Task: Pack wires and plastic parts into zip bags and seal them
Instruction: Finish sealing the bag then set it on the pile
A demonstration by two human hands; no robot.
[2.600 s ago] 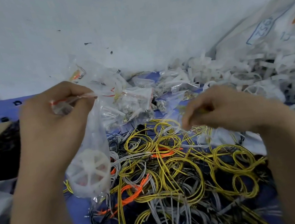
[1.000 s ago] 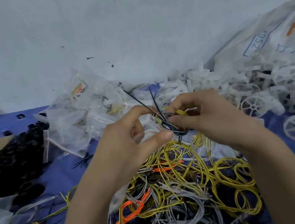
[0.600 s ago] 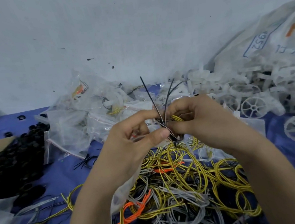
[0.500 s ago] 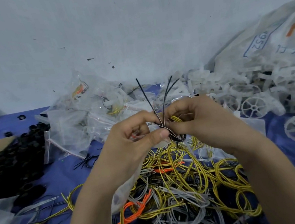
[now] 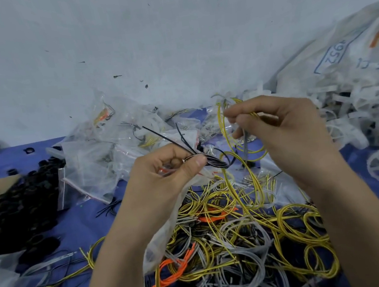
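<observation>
Two hands that met on the black wire [image 5: 215, 162] half a second ago are now apart: my left hand [image 5: 160, 171] pinches that coiled wire at the mouth of the bag [image 5: 163, 239], which hangs over the pile [image 5: 234, 246]. My right hand [image 5: 284, 130], fingers curled, grips a yellow wire [image 5: 223, 126] raised beside it. I judge the black wire barely in, the yellow next, sealing still ahead
</observation>
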